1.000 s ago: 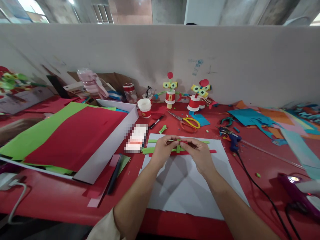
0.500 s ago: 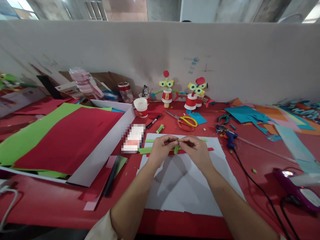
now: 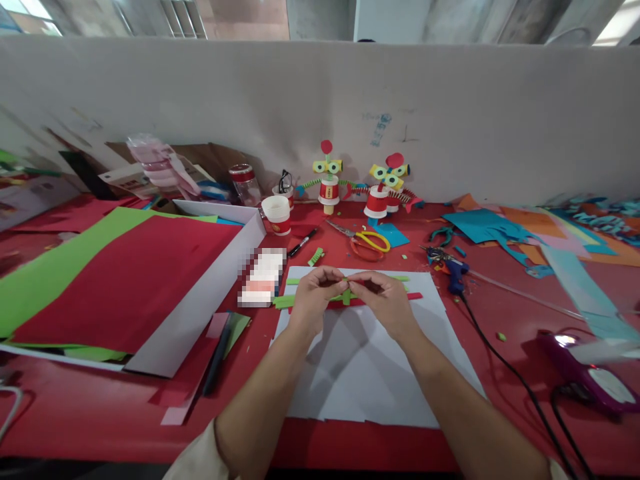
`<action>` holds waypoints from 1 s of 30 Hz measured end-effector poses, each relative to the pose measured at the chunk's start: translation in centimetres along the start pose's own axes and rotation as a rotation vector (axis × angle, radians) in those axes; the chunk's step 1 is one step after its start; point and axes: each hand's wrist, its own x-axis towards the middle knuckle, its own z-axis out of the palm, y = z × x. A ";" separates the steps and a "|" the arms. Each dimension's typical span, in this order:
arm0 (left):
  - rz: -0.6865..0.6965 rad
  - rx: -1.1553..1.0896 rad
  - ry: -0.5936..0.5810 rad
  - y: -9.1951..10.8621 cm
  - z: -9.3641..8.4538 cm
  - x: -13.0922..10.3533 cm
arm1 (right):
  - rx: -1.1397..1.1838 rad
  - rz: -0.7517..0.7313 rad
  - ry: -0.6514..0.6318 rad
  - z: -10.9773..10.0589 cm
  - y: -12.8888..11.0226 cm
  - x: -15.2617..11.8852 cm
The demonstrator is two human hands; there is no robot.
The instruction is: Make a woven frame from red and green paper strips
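My left hand [image 3: 316,298] and my right hand [image 3: 383,300] meet above the white sheet [image 3: 360,373], thumbs and fingertips pinched together. Between them is a green paper strip [image 3: 346,296], one end hanging down below my fingertips. Its upper part is mostly hidden by the fingers. More light-green strips [image 3: 284,302] lie flat on the sheet under my left hand. A red paper strip [image 3: 415,296] sticks out to the right beneath my right hand.
At left stands a white box [image 3: 200,313] with red and green sheets. Scissors [image 3: 367,241], a pen [image 3: 303,242] and a folded green strip [image 3: 315,257] lie beyond my hands. Paper-cup figures [image 3: 329,189] stand by the wall. A glue gun [image 3: 455,275] with its cord is at right.
Both hands stay together on the green strip, with only slight finger movement. The whole view has shifted a little, so everything appears slightly further left.
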 end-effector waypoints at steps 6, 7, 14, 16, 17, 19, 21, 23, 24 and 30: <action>-0.028 -0.082 -0.085 0.1 0.2 0.0 | 0.053 -0.034 0.076 0.1 0.4 -0.1; -0.045 -0.053 -0.105 0.1 0.2 0.0 | 0.051 -0.027 0.084 0.1 0.4 -0.1; -0.119 0.110 -0.153 0.7 -0.8 0.3 | -0.064 -0.086 0.045 -0.4 0.1 0.1; -0.120 0.142 -0.191 0.9 -0.9 0.4 | -0.064 -0.092 -0.010 -0.5 0.2 0.2; -0.107 0.147 -0.196 0.9 -0.9 0.4 | -0.043 -0.090 -0.038 -0.6 0.3 0.3; -0.077 0.130 -0.178 0.8 -0.8 0.3 | 0.010 -0.085 -0.048 -0.5 0.6 0.4; -0.067 0.097 -0.142 0.5 -0.5 0.3 | 0.044 -0.079 -0.007 -0.4 0.8 0.5; -0.072 0.075 -0.119 0.4 -0.2 0.2 | 0.057 -0.072 0.037 -0.4 0.9 0.5; -0.076 0.067 -0.114 0.3 0.0 0.1 | 0.064 -0.069 0.047 -0.4 0.8 0.5; -0.070 0.004 -0.085 0.2 0.4 0.0 | 0.145 -0.045 0.080 -0.5 0.7 0.5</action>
